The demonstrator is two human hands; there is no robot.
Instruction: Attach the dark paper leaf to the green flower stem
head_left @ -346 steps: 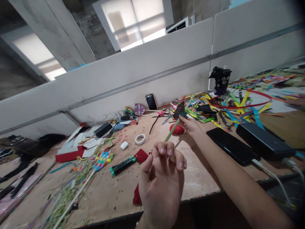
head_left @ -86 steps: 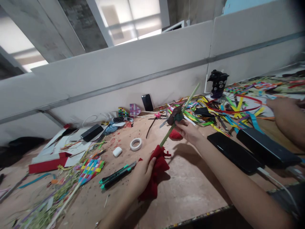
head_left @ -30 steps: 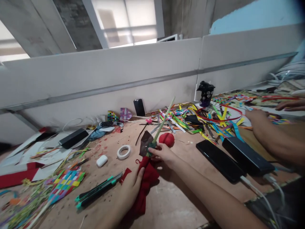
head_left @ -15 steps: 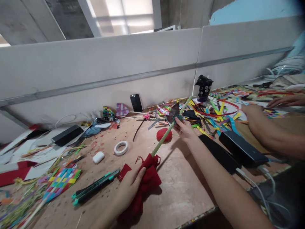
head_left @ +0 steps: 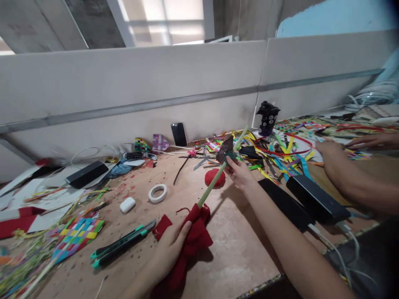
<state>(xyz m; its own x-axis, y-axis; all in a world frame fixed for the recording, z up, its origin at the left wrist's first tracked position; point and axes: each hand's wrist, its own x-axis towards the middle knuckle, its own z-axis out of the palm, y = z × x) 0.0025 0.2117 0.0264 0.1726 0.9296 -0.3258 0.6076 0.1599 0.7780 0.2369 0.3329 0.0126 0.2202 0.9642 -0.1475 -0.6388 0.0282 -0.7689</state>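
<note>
left hand (head_left: 170, 253) near the front edge of the tabletop (head_left: 237, 249), fingers clenched on a red cloth (head_left: 190, 238) (bunched round the low end of a green stick (head_left: 215, 180)). stick slants up and away to the right hand (head_left: 238, 172), which pinches it at a dark paper leaf (head_left: 225, 149). utility knife (head_left: 123, 245) just left of the cloth. farther in: tape roll (head_left: 157, 193), red ball (head_left: 214, 177) beside the stick. two black phones (head_left: 299, 199) toward the right edge. another person's hands (head_left: 330, 151) on paper strips (head_left: 280, 149) far right.

No lettering, label, brand or number can be read on anything here.
</note>
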